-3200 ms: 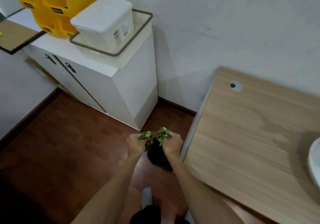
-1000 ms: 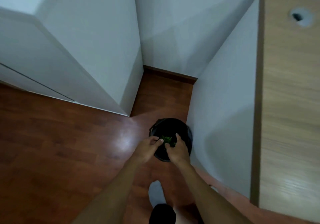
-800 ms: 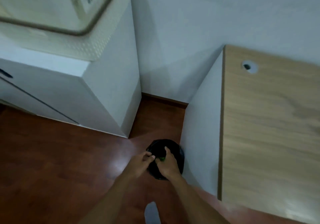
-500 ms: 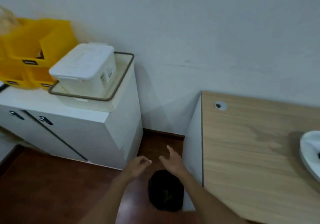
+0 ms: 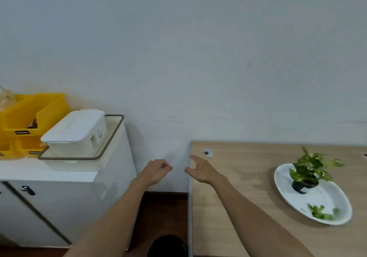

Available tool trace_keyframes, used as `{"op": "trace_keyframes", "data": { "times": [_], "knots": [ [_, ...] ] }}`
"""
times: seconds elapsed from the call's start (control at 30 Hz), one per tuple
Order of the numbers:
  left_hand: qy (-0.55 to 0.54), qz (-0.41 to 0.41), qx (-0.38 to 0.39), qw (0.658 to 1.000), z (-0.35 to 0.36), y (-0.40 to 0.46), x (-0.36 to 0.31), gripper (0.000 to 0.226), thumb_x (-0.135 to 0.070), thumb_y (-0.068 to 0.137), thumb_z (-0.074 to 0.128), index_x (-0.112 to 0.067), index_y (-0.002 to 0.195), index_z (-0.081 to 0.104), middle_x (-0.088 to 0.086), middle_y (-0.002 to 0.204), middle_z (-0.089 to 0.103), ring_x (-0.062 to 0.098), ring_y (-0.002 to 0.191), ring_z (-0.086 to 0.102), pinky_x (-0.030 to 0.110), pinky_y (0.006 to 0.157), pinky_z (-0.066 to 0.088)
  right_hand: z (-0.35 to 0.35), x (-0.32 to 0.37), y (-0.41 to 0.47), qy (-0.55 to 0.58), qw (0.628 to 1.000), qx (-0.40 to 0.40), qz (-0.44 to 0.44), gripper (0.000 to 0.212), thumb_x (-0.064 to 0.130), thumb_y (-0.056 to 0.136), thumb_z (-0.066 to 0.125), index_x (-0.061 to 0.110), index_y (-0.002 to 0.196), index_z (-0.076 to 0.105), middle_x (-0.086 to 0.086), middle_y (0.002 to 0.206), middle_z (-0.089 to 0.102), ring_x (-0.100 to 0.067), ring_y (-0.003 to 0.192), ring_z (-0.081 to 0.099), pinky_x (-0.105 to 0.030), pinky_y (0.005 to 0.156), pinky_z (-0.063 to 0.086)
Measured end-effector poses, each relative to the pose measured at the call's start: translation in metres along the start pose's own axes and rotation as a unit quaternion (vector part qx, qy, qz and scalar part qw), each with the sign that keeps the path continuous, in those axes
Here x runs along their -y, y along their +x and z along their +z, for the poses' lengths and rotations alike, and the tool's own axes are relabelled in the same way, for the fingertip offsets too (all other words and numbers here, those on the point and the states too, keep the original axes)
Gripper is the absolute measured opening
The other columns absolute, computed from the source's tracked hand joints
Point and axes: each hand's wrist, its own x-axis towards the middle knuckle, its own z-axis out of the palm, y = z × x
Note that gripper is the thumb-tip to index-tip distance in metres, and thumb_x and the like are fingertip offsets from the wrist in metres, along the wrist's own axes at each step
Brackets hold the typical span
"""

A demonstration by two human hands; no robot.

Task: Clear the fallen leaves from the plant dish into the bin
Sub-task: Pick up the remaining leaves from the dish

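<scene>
Right, both hands up over the gap beside the table [image 5: 248, 207]: your left hand [image 5: 156, 170] loosely curled, holding nothing; right hand [image 5: 200, 170] spread, empty. Leaves [image 5: 320, 213] lie at the near end of the plant dish [image 5: 286, 191], bin [image 5: 167, 245] below on the floor. They look light, soft, prob. tear easily, so pinch the clump from above. Dish's long axis runs far-left to near-right.
</scene>
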Motion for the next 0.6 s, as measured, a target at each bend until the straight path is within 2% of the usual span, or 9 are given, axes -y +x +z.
{"op": "trace_keyframes", "data": {
  "times": [0.1, 0.17, 0.37, 0.47, 0.6],
  "knots": [
    [0.010, 0.020, -0.006, 1.000, 0.022, -0.003, -0.042, 0.040, -0.055, 0.085, 0.053, -0.024, 0.105, 0.068, -0.001, 0.109, 0.068, 0.015, 0.097, 0.061, 0.028, 0.081, 0.044, -0.034, -0.025, -0.022, -0.016, 1.000, -0.013, -0.012, 0.069, 0.039, 0.091, 0.055, 0.019, 0.150, 0.027, -0.002, 0.157, 0.029, -0.023, 0.143, 0.030, -0.033, 0.112, 0.028],
    [0.005, 0.030, -0.014, 0.999, 0.041, -0.006, -0.071, 0.041, -0.054, 0.084, 0.054, -0.023, 0.108, 0.066, 0.000, 0.113, 0.067, 0.015, 0.099, 0.060, 0.028, 0.083, 0.045, -0.056, -0.047, -0.039, -0.041, 0.999, -0.033, -0.015, 0.070, 0.042, 0.089, 0.056, 0.019, 0.149, 0.029, -0.004, 0.157, 0.030, -0.023, 0.143, 0.030, -0.033, 0.113, 0.028],
    [0.027, 0.042, -0.011, 0.999, 0.124, -0.030, -0.162, 0.045, -0.047, 0.088, 0.056, -0.018, 0.122, 0.060, 0.005, 0.128, 0.060, 0.020, 0.115, 0.057, 0.028, 0.091, 0.043, -0.121, -0.135, -0.105, -0.069, 0.996, -0.053, -0.025, 0.070, 0.038, 0.088, 0.058, 0.019, 0.149, 0.029, -0.007, 0.156, 0.031, -0.023, 0.144, 0.028, -0.033, 0.116, 0.025],
    [0.023, 0.060, -0.012, 0.998, 0.169, -0.044, -0.210, 0.040, -0.042, 0.089, 0.057, -0.016, 0.119, 0.062, 0.005, 0.125, 0.062, 0.018, 0.113, 0.058, 0.029, 0.094, 0.043, -0.154, -0.187, -0.138, -0.072, 0.995, -0.062, -0.013, 0.071, 0.039, 0.088, 0.058, 0.018, 0.149, 0.030, -0.005, 0.157, 0.029, -0.022, 0.144, 0.027, -0.032, 0.117, 0.024],
    [0.008, 0.067, -0.016, 0.998, 0.226, -0.051, -0.258, 0.033, -0.036, 0.088, 0.060, -0.014, 0.112, 0.066, 0.004, 0.115, 0.069, 0.018, 0.107, 0.062, 0.026, 0.087, 0.044, -0.193, -0.254, -0.178, -0.046, 0.997, -0.067, 0.006, 0.068, 0.037, 0.088, 0.057, 0.021, 0.149, 0.031, -0.005, 0.156, 0.032, -0.024, 0.142, 0.030, -0.035, 0.116, 0.028]
  ]
}}
